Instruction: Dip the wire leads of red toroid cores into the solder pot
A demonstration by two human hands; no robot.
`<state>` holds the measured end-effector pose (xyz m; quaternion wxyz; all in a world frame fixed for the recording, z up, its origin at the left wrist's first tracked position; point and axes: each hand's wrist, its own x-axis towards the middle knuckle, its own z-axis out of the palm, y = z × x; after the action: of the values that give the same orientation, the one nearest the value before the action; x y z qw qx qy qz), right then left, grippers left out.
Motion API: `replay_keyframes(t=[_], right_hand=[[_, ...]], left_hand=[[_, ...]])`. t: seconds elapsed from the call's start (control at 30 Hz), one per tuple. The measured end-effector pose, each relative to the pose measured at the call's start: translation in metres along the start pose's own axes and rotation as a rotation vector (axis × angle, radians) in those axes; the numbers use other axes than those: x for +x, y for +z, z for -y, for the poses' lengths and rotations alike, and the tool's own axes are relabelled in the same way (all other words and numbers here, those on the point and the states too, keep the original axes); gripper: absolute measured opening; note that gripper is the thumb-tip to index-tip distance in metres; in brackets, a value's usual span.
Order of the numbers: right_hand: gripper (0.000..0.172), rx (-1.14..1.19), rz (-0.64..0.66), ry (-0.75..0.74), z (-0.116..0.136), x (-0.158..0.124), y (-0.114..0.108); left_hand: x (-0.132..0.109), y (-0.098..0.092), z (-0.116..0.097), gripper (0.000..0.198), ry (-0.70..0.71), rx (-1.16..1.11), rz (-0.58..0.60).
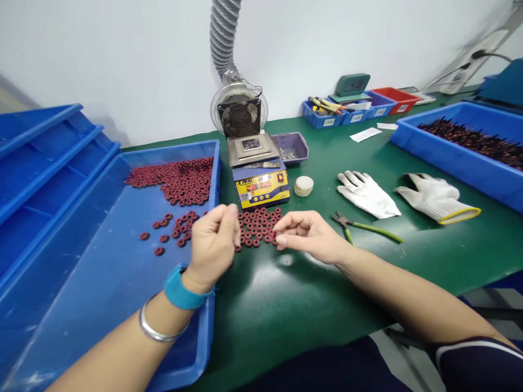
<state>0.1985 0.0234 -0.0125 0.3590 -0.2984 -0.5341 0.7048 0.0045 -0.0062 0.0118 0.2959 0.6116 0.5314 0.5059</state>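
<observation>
Red rings (256, 227), dozens; two hands (304, 237); two gloves (370, 197).

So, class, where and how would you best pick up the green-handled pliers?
Probably by the green handles, from above and the right: the pliers lie flat, head to the left, handles spread apart. The nearer handle seems to run behind the right forearm, so that arm should move aside first.

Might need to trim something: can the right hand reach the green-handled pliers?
Probably yes: the pliers lie close beside the right hand with nothing seen between, though it may be pinching a red ring.
</observation>
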Motion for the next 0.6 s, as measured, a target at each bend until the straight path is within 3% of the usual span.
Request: replay_keyframes(t=[0.1, 0.3, 0.43, 0.6], right_hand=[[0.030, -0.002, -0.035, -0.027, 0.014, 0.014, -0.013], [0.025, -0.297, -0.176, -0.154, 0.075, 0.092, -0.039], [0.007, -0.661, -0.335, -0.167, 0.111, 0.154, -0.038], [0.013, -1.211, -0.451, -0.225, 0.123, 0.207, -0.030]], left_hand=[[0.006, -0.005, 0.007, 0.043, -0.032, -0.036, -0.097], [0.011, -0.003, 0.017, 0.040, -0.141, -0.015, 0.140], [0.010, -0.002, 0.019, 0.039, -0.153, -0.042, 0.202], [0.011, -0.002, 0.019, 0.037, -0.152, -0.037, 0.272]])
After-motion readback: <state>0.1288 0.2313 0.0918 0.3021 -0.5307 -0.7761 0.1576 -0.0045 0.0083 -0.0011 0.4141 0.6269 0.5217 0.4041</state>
